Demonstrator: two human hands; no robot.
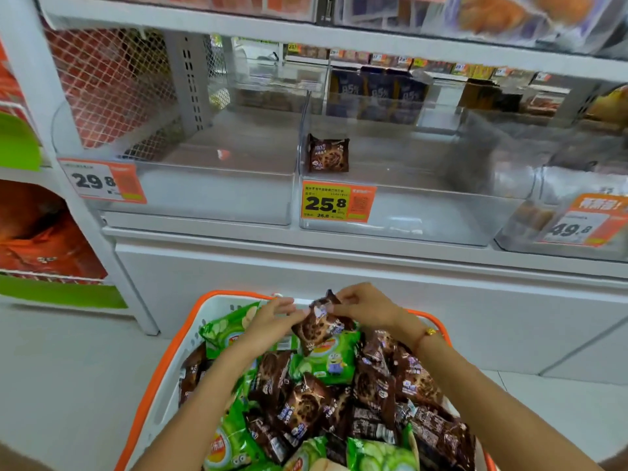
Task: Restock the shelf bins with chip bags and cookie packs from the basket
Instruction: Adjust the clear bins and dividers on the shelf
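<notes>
We stand over the basket [163, 365], white with an orange rim, on the floor in front of the shelf [339, 263]. Both our hands are raised above its far end and share one brown cookie pack [317, 329].

Left hand [268, 322]: fingers [283, 305] stretched forward and only lightly bent, tips meeting the pack's upper left edge. Grip looks like a light pinch at the wrapper; the thumb is hidden, so we cannot tell how firmly it holds.

Right hand [365, 305]: fingers curled down narrow, pinching the crimped top of the same pack. A yellow bracelet [431, 332] sits on that wrist.

The pack hangs tilted between the two hands, lower end just over a green chip bag [328, 360] in the basket.

Basket contents: a loose heap of brown cookie packs [373, 385] mixed with green chip bags [231, 443], overlapping at all angles. Our forearms cross above the heap.

Shelf: three clear bins in a row. The left bin [190, 198] carries a price tag [98, 181] reading 29.8. The middle bin [424, 219] carries a yellow tag [334, 202] reading 25.8 and holds a single cookie pack [328, 154], upright near its left wall towards the back. The right bin [530, 232] shows a tag [577, 226] reading 49.8; its contents are blurred.
</notes>
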